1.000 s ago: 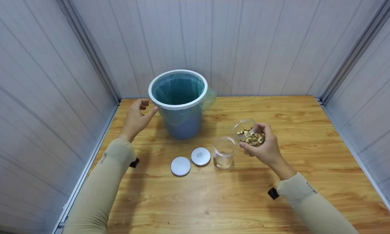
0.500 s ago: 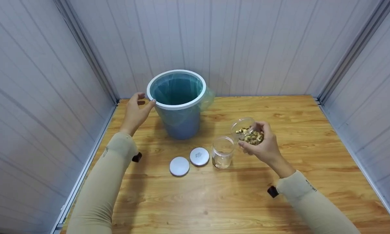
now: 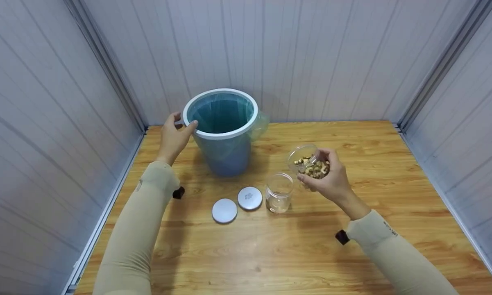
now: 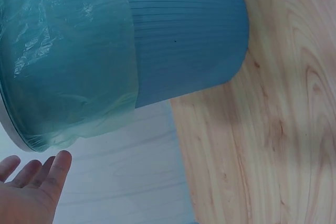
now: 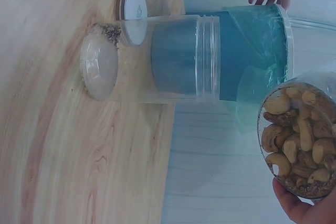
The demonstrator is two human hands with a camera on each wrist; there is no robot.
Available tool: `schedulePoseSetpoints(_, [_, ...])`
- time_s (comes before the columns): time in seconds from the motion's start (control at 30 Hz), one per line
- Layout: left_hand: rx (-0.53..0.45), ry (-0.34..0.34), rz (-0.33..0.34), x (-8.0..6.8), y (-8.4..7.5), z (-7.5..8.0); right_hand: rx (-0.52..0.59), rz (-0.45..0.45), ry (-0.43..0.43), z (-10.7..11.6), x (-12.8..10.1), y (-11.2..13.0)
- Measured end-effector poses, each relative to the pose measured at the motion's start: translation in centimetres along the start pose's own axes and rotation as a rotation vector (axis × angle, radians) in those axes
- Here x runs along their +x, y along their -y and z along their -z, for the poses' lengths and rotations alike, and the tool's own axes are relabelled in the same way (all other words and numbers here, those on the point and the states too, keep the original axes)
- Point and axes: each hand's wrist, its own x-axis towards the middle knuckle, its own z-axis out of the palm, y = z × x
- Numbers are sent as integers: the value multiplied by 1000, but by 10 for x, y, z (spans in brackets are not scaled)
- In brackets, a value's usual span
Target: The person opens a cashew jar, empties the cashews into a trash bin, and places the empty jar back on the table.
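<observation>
Two jars matter here — the right hand (image 3: 329, 182) grasps a tilted jar of cashews (image 3: 311, 164) above the wooden table (image 3: 393, 164), beside the empty jar (image 3: 279, 192). The left hand (image 3: 173, 137), fingers relaxed, touches the bin rim (image 3: 188, 123). Tilting further risks nuts spilling short of the bin.

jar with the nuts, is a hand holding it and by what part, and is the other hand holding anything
The right hand grips the jar of cashews around its body, tilted. The left hand touches the bin at its white rim, gripping nothing.
</observation>
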Motion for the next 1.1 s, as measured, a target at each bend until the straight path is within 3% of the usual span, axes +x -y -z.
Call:
schedulePoseSetpoints(0.43, [-102, -23, 51, 10, -5, -11, -20, -10, 45, -1, 16, 6])
schedulePoseSetpoints(0.77, [-144, -27, 77, 10, 1, -15, -22, -30, 85, -2, 24, 10])
schedulePoseSetpoints(1.1, [-206, -77, 73, 12, 7, -22, -45, 0, 108, 1, 35, 13])
